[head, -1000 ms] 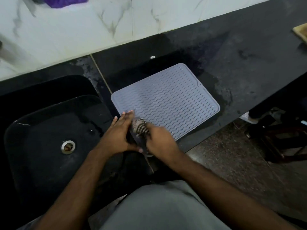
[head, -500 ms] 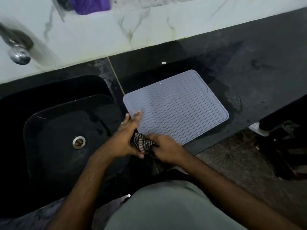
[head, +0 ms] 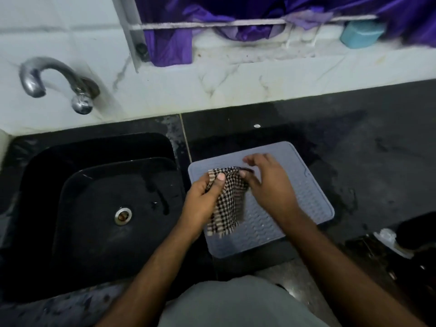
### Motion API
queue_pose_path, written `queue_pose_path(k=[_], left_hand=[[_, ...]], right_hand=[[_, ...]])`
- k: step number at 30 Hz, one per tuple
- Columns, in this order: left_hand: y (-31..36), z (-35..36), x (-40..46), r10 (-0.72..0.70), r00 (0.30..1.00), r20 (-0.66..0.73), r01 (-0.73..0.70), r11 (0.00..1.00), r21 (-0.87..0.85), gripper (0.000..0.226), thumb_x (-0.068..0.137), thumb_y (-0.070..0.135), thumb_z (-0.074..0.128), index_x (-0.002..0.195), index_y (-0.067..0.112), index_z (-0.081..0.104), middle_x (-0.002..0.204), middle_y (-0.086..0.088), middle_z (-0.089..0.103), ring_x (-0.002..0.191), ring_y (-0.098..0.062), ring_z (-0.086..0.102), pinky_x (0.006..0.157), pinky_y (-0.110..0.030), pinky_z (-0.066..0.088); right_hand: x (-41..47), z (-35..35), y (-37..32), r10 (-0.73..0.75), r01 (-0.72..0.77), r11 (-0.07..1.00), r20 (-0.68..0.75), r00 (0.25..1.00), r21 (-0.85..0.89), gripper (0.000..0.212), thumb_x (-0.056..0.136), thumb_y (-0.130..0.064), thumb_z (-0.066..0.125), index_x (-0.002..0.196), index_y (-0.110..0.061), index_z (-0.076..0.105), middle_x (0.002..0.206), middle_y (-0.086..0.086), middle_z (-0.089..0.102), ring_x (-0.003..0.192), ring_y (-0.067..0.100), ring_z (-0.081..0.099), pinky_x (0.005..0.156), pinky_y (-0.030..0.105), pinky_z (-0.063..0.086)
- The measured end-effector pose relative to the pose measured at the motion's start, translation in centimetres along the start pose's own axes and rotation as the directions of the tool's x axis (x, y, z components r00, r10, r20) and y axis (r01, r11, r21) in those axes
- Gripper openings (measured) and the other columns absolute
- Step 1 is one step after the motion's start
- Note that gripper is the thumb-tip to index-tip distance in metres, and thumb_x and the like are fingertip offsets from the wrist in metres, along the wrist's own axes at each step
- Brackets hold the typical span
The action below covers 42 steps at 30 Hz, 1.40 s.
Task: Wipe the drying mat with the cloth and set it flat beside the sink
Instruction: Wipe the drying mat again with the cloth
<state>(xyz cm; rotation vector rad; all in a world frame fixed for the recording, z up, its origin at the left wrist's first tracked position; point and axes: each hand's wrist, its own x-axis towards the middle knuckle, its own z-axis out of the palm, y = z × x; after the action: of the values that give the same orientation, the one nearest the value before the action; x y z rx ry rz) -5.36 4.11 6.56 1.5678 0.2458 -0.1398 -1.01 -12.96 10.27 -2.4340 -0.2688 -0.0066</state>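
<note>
Dark stone tabletop (head: 377, 147) runs under a white marble wall, with a chrome tap (head: 56, 81) at upper left and a black sink (head: 94, 197) below it. Left hand (head: 203, 199) has its grip pinched on the checked cloth (head: 226, 201), thumb on top, so it hangs over the mat. Grey drying mat (head: 295, 185) lies flat just right of the sink, mid frame. Right hand (head: 271, 185) is blurry, fingers curled at the cloth's top edge; can't tell if it's really gripping. Purple fabric (head: 236, 10) hangs up top.
</note>
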Motion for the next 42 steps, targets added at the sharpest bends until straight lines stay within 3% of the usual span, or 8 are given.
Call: queue_pose_path(k=[9, 16, 22, 28, 31, 34, 38, 42], left_hand=[[4.2, 5.5, 1.9, -0.418, 0.899, -0.13, 0.313, 0.822, -0.476, 0.058, 0.102, 0.059, 0.037, 0.11, 0.012, 0.071, 0.077, -0.007, 0.076, 0.063, -0.019, 0.073, 0.049, -0.028, 0.054], [4.6, 5.9, 1.6, -0.473, 0.88, 0.05, 0.381, 0.639, -0.669, 0.099, 0.092, 0.077, 0.02, 0.123, -0.009, 0.059, 0.094, -0.026, 0.074, 0.073, -0.031, 0.076, 0.054, -0.034, 0.061], [3.3, 5.3, 0.2, -0.491, 0.868, -0.077, 0.443, 0.836, -0.324, 0.109, 0.085, 0.084, 0.007, 0.117, -0.003, 0.064, 0.103, -0.024, 0.074, 0.095, -0.033, 0.075, 0.071, -0.037, 0.062], [1.1, 7.2, -1.4, -0.221, 0.911, -0.349, 0.208, 0.975, -0.073, 0.036, 0.103, 0.031, 0.054, 0.132, 0.011, 0.061, 0.105, -0.015, 0.071, 0.092, -0.023, 0.069, 0.075, -0.021, 0.057], [-0.2, 8.3, -1.5, 0.019, 0.977, -0.212, 0.053, 0.944, 0.326, 0.042, 0.097, 0.017, 0.066, 0.138, 0.02, 0.058, 0.114, -0.009, 0.057, 0.104, -0.013, 0.059, 0.095, -0.023, 0.05], [-1.0, 8.8, -1.2, 0.075, 0.994, -0.079, -0.033, 0.9, 0.434, 0.045, 0.094, 0.02, 0.071, 0.137, 0.017, 0.06, 0.113, -0.002, 0.058, 0.11, -0.012, 0.058, 0.1, -0.027, 0.047], [-1.3, 5.6, 0.5, 0.107, 0.932, -0.346, 0.025, 0.934, 0.357, 0.035, 0.092, 0.025, 0.072, 0.126, 0.02, 0.067, 0.104, 0.007, 0.067, 0.09, -0.005, 0.064, 0.084, -0.035, 0.056], [-3.4, 0.7, 3.3, 0.074, 0.926, -0.37, 0.23, 0.666, 0.71, 0.044, 0.094, 0.036, 0.067, 0.135, 0.022, 0.061, 0.125, 0.001, 0.059, 0.11, -0.015, 0.057, 0.095, -0.04, 0.051]], right_hand=[[-2.1, 1.7, 6.1, -0.491, 0.382, 0.819, 0.179, 0.852, 0.429, 0.103, 0.086, -0.059, 0.066, 0.161, -0.018, 0.007, 0.166, 0.005, 0.008, 0.154, 0.022, 0.012, 0.122, 0.028, 0.021], [1.1, 2.0, 8.9, -0.233, -0.011, 0.64, 0.207, 0.95, 0.768, 0.072, 0.071, -0.006, 0.087, 0.134, -0.02, 0.055, 0.129, -0.009, 0.067, 0.119, 0.009, 0.063, 0.099, 0.021, 0.047], [1.5, 3.1, 11.3, -0.113, -0.278, 0.589, 0.418, 0.902, 0.759, 0.039, 0.079, 0.01, 0.076, 0.103, -0.02, 0.075, 0.105, -0.002, 0.077, 0.099, 0.013, 0.072, 0.088, 0.033, 0.054], [-0.1, 4.6, 10.2, 0.058, -0.786, -0.113, 0.794, 0.605, 0.608, 0.039, 0.095, -0.018, 0.063, 0.131, -0.003, 0.061, 0.128, 0.022, 0.065, 0.119, 0.038, 0.063, 0.099, 0.052, 0.052], [-0.6, 5.1, 9.2, 0.053, -0.798, -0.27, 0.836, 0.546, 0.539, 0.039, 0.1, -0.027, 0.053, 0.127, -0.002, 0.065, 0.126, 0.022, 0.067, 0.117, 0.034, 0.065, 0.091, 0.044, 0.057], [-0.1, 5.5, 8.8, 0.07, -0.817, -0.273, 0.858, 0.509, 0.507, 0.034, 0.099, -0.025, 0.052, 0.114, 0.001, 0.069, 0.112, 0.022, 0.072, 0.099, 0.031, 0.073, 0.071, 0.037, 0.062], [3.5, 5.8, 8.4, 0.187, -0.815, -0.13, 0.822, 0.539, 0.564, 0.036, 0.098, -0.017, 0.059, 0.131, -0.003, 0.061, 0.126, 0.022, 0.066, 0.116, 0.036, 0.065, 0.099, 0.049, 0.053], [7.9, 6.7, 6.6, 0.475, -0.561, 0.268, 0.399, 0.784, 0.784, 0.036, 0.082, -0.009, 0.08, 0.115, -0.018, 0.069, 0.106, 0.0, 0.076, 0.103, 0.022, 0.072, 0.089, 0.041, 0.058]])
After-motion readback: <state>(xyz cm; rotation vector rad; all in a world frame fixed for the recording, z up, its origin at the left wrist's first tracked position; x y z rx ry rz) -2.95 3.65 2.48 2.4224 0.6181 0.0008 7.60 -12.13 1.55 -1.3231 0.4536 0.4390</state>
